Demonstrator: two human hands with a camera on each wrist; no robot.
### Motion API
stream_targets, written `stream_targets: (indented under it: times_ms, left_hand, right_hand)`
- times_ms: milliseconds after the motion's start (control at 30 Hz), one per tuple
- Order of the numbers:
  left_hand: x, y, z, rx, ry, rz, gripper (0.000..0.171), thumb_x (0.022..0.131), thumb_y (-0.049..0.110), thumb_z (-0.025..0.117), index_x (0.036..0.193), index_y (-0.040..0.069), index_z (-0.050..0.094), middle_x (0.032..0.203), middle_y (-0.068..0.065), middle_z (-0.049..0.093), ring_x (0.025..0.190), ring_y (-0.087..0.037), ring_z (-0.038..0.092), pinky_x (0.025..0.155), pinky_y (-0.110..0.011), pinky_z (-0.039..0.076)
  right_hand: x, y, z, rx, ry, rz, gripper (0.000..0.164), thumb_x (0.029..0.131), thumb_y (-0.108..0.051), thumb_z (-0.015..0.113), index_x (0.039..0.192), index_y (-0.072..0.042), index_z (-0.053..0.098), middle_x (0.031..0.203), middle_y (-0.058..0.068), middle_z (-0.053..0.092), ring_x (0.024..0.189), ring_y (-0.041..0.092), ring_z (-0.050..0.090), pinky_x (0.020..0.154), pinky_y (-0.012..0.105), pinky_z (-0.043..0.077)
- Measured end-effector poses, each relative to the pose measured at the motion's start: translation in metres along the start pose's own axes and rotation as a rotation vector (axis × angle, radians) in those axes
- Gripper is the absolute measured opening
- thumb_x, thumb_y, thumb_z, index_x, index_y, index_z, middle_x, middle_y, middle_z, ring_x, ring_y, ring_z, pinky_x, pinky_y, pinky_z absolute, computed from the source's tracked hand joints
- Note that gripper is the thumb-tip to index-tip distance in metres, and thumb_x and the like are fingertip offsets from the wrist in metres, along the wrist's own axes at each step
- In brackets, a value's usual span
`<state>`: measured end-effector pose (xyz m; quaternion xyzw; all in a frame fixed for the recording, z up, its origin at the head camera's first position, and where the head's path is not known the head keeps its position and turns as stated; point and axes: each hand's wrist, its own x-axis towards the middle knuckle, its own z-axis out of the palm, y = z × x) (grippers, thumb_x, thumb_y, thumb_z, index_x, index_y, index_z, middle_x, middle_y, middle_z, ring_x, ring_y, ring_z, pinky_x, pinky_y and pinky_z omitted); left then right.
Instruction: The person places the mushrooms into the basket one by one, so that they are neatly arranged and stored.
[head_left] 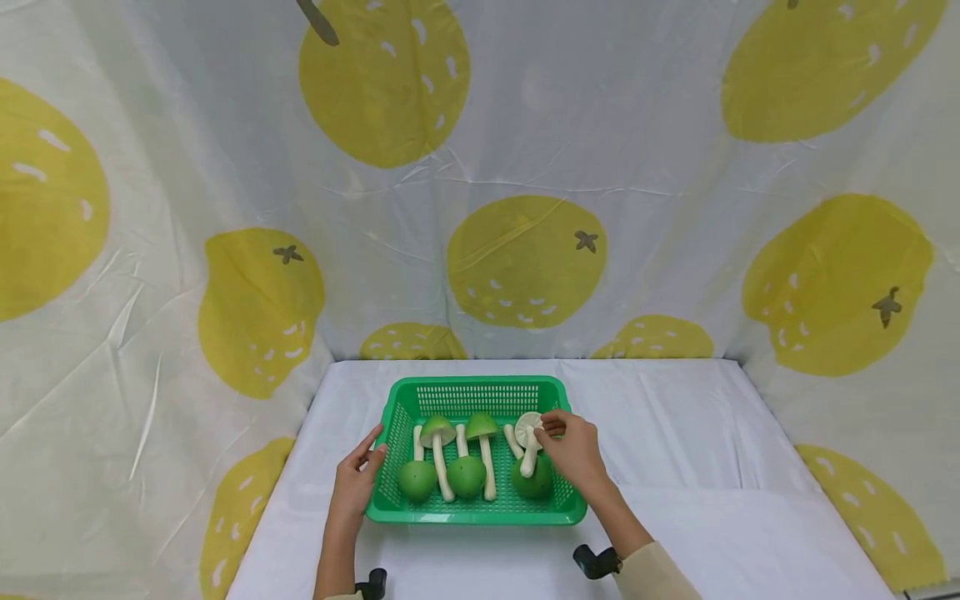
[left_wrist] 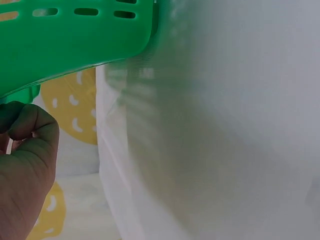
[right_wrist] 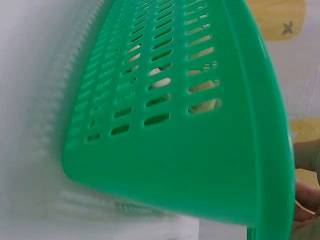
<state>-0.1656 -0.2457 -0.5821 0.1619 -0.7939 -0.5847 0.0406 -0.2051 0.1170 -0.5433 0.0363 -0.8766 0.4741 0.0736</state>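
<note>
A green plastic basket (head_left: 476,518) sits on the white-covered table, holding several toy mushrooms with green caps and cream stems. At its left rim, my left hand (head_left: 352,483) grips the edge between thumb and fingers; the left wrist view shows that hand (left_wrist: 30,165) beside the green wall, its fingertips partly hidden. My right hand (head_left: 577,450) is over the basket's right end and pinches a toy mushroom (head_left: 528,454), whose pale underside faces up. Under this mushroom lies another green cap (head_left: 534,483). In the right wrist view, the basket wall (right_wrist: 200,170) hides most of the right hand (right_wrist: 307,200).
Two more upper mushrooms, a left one (head_left: 437,431) and a middle one (head_left: 482,427), lie with stems toward me. White cloth (head_left: 675,433) covers the table. A lemon-print curtain (head_left: 660,250) rises behind and at both sides.
</note>
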Motion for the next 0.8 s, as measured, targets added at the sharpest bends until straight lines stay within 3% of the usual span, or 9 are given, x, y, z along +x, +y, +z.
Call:
stream_targets:
  times_ms: [233, 367, 467, 567, 800]
  left_hand:
    - [0.000, 0.002, -0.002, 0.087, 0.040, 0.062, 0.044, 0.103, 0.038, 0.063, 0.146, 0.027, 0.061, 0.106, -0.009, 0.060, 0.082, -0.017, 0.059, 0.070, -0.026, 0.049]
    - [0.002, 0.002, -0.005, 0.130, 0.042, 0.077, 0.044, 0.102, 0.036, 0.066, 0.145, 0.027, 0.062, 0.125, -0.015, 0.064, 0.084, -0.020, 0.067, 0.070, -0.027, 0.050]
    - [0.003, 0.003, -0.007, 0.153, 0.022, 0.091, 0.048, 0.102, 0.036, 0.066, 0.148, 0.025, 0.058, 0.134, -0.018, 0.064, 0.095, -0.025, 0.072, 0.073, -0.027, 0.053]
    - [0.003, 0.005, -0.009, 0.198, 0.020, 0.114, 0.052, 0.102, 0.037, 0.066, 0.151, 0.022, 0.055, 0.135, -0.017, 0.065, 0.099, -0.026, 0.073, 0.072, -0.026, 0.054]
    - [0.004, 0.007, -0.019, 0.321, 0.111, 0.238, 0.045, 0.100, 0.032, 0.070, 0.143, 0.022, 0.064, 0.125, -0.008, 0.073, 0.085, -0.015, 0.068, 0.068, -0.022, 0.052]
  right_hand:
    - [0.000, 0.010, -0.014, 0.067, -0.028, -0.035, 0.022, 0.093, -0.009, 0.076, 0.113, -0.003, 0.074, 0.107, 0.017, 0.074, 0.097, 0.026, 0.072, 0.081, 0.032, 0.062]
    - [0.001, 0.019, -0.023, 0.071, -0.032, -0.079, 0.025, 0.092, -0.010, 0.078, 0.115, -0.004, 0.073, 0.109, 0.017, 0.074, 0.100, 0.027, 0.073, 0.082, 0.031, 0.061]
    - [0.000, 0.027, -0.030, 0.050, -0.032, -0.135, 0.030, 0.090, -0.015, 0.081, 0.117, -0.005, 0.072, 0.110, 0.015, 0.074, 0.102, 0.029, 0.072, 0.085, 0.036, 0.061]
    - [-0.003, 0.037, -0.038, 0.016, -0.046, -0.177, 0.038, 0.088, -0.023, 0.084, 0.119, -0.005, 0.071, 0.113, 0.011, 0.074, 0.106, 0.030, 0.071, 0.089, 0.044, 0.060]
    - [-0.011, 0.062, -0.069, -0.123, -0.058, -0.208, 0.043, 0.090, -0.036, 0.081, 0.123, -0.011, 0.070, 0.120, 0.006, 0.073, 0.110, 0.029, 0.070, 0.091, 0.048, 0.059]
